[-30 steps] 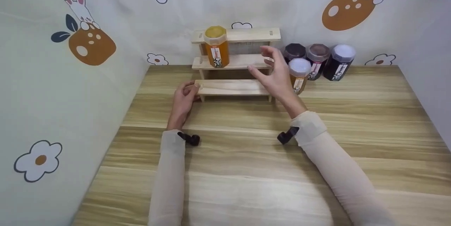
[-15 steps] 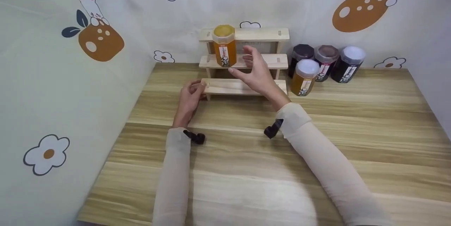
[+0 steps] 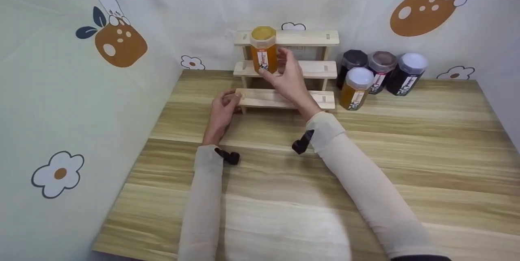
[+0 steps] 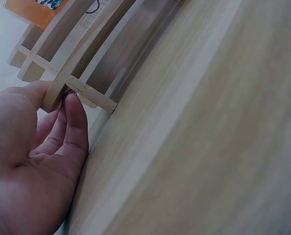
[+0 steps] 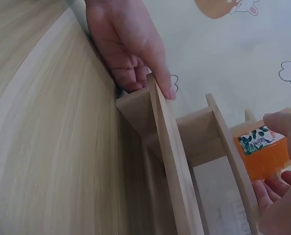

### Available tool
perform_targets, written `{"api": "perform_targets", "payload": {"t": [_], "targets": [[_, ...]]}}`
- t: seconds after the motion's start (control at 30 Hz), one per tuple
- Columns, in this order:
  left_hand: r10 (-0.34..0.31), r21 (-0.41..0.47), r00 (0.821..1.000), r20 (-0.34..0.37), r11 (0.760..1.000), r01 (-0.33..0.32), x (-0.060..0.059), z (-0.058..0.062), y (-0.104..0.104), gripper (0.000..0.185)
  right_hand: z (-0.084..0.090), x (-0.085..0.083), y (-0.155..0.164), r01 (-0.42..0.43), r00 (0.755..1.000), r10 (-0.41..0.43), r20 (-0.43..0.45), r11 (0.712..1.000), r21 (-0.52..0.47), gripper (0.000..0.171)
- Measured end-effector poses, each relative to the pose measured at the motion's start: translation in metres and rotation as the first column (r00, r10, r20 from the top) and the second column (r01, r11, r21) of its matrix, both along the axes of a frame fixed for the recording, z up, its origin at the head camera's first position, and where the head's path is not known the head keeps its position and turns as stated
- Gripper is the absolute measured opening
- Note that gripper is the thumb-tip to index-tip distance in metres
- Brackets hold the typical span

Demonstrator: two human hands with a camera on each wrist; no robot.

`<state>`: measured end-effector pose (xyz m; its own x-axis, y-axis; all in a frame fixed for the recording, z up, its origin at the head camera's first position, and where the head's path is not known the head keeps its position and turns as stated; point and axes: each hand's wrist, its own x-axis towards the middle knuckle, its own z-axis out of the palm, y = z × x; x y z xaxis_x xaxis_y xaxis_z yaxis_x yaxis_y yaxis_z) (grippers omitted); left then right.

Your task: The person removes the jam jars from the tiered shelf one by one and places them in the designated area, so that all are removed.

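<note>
A three-tier wooden display stand (image 3: 266,97) is against the back wall. At the left end of its lowest board, my left hand (image 3: 222,111) pinches the wood, thumb on top and fingers beneath, as the left wrist view confirms. An orange jar (image 3: 264,53) with a yellowish lid is upright at the left of the middle board. My right hand (image 3: 290,80) grips this jar low down. In the right wrist view its thumb (image 5: 278,120) lies on the label side, with the fingers curled at the opposite side of the jar.
Right of the stand, a white-lidded amber jar (image 3: 356,89) is in front of a black-lidded dark jar (image 3: 352,58), a brown-lidded jar (image 3: 381,72) and a white-lidded dark jar (image 3: 407,74). Patterned cloth walls (image 3: 349,1) enclose the wooden table (image 3: 268,179) at the back and sides.
My right hand has moved left from near the stand's right end to the orange jar and closed on it. The left hand keeps its hold on the stand. The head view has shifted slightly.
</note>
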<state>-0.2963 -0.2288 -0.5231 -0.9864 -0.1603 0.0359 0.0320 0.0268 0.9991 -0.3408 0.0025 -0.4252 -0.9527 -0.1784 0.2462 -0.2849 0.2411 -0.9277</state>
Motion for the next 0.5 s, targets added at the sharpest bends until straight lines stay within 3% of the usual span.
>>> {"api": "perform_targets", "payload": {"t": [0.5], "targets": [[0.006, -0.008, 1.0, 0.008, 1.0, -0.006, -0.001, 0.0, 0.0, 0.047, -0.001, -0.006, -0.015, 0.106, 0.994, -0.105, -0.019, 0.992, 0.064, 0.078]]}}
